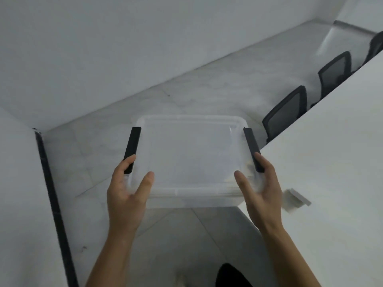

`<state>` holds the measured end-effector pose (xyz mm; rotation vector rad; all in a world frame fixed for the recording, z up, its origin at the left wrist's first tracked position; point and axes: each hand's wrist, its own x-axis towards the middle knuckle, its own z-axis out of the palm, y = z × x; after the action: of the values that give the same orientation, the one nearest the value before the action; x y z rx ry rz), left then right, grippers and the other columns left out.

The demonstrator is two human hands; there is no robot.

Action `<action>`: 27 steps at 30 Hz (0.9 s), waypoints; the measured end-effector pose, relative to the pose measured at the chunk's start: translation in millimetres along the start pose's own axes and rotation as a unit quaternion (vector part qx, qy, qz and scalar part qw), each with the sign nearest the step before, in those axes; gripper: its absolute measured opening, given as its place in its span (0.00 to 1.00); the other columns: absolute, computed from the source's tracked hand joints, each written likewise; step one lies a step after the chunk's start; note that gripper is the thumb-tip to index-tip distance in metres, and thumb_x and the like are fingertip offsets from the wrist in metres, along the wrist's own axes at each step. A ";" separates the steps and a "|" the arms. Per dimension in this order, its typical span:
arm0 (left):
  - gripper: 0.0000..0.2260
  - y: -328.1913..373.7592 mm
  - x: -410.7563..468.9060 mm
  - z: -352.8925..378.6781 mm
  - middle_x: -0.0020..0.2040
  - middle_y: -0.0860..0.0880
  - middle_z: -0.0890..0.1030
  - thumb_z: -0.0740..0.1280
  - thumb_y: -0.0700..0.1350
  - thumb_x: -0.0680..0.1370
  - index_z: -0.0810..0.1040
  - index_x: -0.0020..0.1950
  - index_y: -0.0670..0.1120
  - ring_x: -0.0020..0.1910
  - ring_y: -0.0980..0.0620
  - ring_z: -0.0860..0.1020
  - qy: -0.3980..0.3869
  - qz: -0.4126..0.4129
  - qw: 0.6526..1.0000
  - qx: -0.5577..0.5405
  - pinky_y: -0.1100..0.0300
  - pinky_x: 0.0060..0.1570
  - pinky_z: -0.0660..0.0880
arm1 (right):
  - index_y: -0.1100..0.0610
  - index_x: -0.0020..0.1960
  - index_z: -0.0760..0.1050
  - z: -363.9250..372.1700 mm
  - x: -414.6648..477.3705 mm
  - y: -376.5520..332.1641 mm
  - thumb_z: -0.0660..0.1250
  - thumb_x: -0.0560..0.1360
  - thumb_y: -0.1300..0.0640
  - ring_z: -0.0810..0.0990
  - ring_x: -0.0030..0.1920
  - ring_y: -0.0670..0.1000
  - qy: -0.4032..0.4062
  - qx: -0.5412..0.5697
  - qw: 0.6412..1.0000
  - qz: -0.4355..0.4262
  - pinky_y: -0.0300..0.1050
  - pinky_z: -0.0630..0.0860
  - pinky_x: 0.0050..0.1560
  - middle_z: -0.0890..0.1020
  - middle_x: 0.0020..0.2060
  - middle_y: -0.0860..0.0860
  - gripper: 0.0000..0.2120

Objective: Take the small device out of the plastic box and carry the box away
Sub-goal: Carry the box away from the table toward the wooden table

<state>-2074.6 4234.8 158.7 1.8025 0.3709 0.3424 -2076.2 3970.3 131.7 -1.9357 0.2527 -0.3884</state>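
The fingers (129, 162) of both hands wrap out of sight beneath the clear plastic box (191, 154), whose underside is hidden. A small grey device (295, 198) on the counter (335, 154) is smeared by blur. The farthest office chair (376, 45) is cut by the right edge.

A clear, frosted plastic box (190, 160) with a smooth, faintly glossy lid is shown, fitted with two matt black plastic latches (132, 149). A smooth, matt white table (335, 162) is seen, with a small pale grey device (295, 200) of matt plastic near its edge. The floor (207, 90) appears as polished pale stone tile; the chairs (287, 112) are backed in black mesh cloth
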 end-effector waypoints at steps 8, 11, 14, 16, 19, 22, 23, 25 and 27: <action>0.23 -20.6 148.4 29.9 0.65 0.58 0.80 0.74 0.55 0.71 0.77 0.65 0.59 0.66 0.52 0.78 -0.025 -0.003 1.000 0.002 0.43 0.67 0.74 | 0.46 0.72 0.68 91.2 102.2 1.3 0.71 0.71 0.43 0.73 0.58 0.29 0.044 0.005 0.999 0.012 0.25 0.71 0.50 0.72 0.59 0.27 0.31; 0.23 -20.7 207.4 56.9 0.65 0.56 0.80 0.74 0.56 0.70 0.77 0.65 0.59 0.66 0.51 0.77 -0.037 0.005 0.999 0.017 0.43 0.67 0.74 | 0.49 0.72 0.69 118.8 151.9 5.4 0.71 0.71 0.45 0.72 0.58 0.28 0.057 0.036 0.998 0.010 0.23 0.70 0.50 0.71 0.59 0.26 0.31; 0.22 -9.2 288.3 95.0 0.66 0.56 0.79 0.74 0.54 0.71 0.78 0.65 0.58 0.67 0.53 0.76 -0.048 0.018 0.998 0.037 0.44 0.69 0.72 | 0.52 0.72 0.69 149.9 233.4 5.4 0.71 0.71 0.46 0.72 0.58 0.28 0.065 0.049 0.997 0.010 0.22 0.69 0.51 0.72 0.59 0.29 0.32; 0.20 6.0 340.3 119.1 0.66 0.56 0.79 0.76 0.50 0.74 0.78 0.65 0.57 0.66 0.58 0.75 -0.055 0.029 0.997 0.042 0.47 0.71 0.71 | 0.52 0.72 0.69 166.6 288.5 -4.6 0.71 0.71 0.46 0.73 0.58 0.29 0.066 0.058 0.996 0.012 0.23 0.69 0.52 0.73 0.60 0.32 0.32; 0.19 22.1 415.0 154.8 0.63 0.60 0.79 0.75 0.45 0.75 0.79 0.65 0.56 0.63 0.69 0.73 -0.061 0.042 0.997 0.030 0.51 0.72 0.69 | 0.53 0.73 0.69 187.4 366.7 -15.7 0.72 0.71 0.48 0.74 0.59 0.31 0.074 0.064 0.995 0.005 0.23 0.69 0.53 0.75 0.62 0.36 0.32; 0.19 31.6 481.7 191.9 0.62 0.66 0.78 0.76 0.46 0.75 0.79 0.64 0.58 0.67 0.63 0.74 -0.066 0.041 0.997 0.004 0.51 0.72 0.70 | 0.54 0.73 0.68 204.5 435.2 -23.3 0.72 0.71 0.50 0.73 0.59 0.30 0.087 0.063 0.994 0.000 0.23 0.68 0.53 0.75 0.62 0.37 0.32; 0.19 32.8 504.0 205.6 0.62 0.66 0.78 0.76 0.46 0.74 0.79 0.63 0.59 0.68 0.61 0.74 -0.069 0.042 0.997 -0.006 0.51 0.72 0.70 | 0.54 0.73 0.68 210.2 457.9 -23.1 0.72 0.71 0.50 0.73 0.59 0.30 0.091 0.057 0.994 -0.001 0.22 0.67 0.53 0.74 0.62 0.36 0.32; 0.19 33.4 549.7 236.0 0.64 0.63 0.78 0.76 0.47 0.74 0.79 0.63 0.61 0.69 0.58 0.74 -0.085 0.044 0.995 -0.017 0.49 0.72 0.70 | 0.54 0.73 0.68 222.9 503.2 -19.1 0.72 0.71 0.50 0.73 0.59 0.30 0.099 0.043 0.994 0.000 0.22 0.67 0.54 0.74 0.62 0.36 0.32; 0.20 33.8 598.2 271.9 0.65 0.63 0.78 0.76 0.46 0.75 0.79 0.64 0.60 0.69 0.60 0.74 -0.103 0.044 0.993 -0.023 0.50 0.72 0.70 | 0.53 0.73 0.68 236.7 549.8 -12.8 0.72 0.71 0.49 0.73 0.59 0.30 0.122 0.033 0.992 0.003 0.23 0.67 0.55 0.74 0.63 0.37 0.32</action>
<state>-1416.9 4241.8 145.9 1.7937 0.1382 0.2212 -1477.7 3983.7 142.9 -1.8210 0.3990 -0.6230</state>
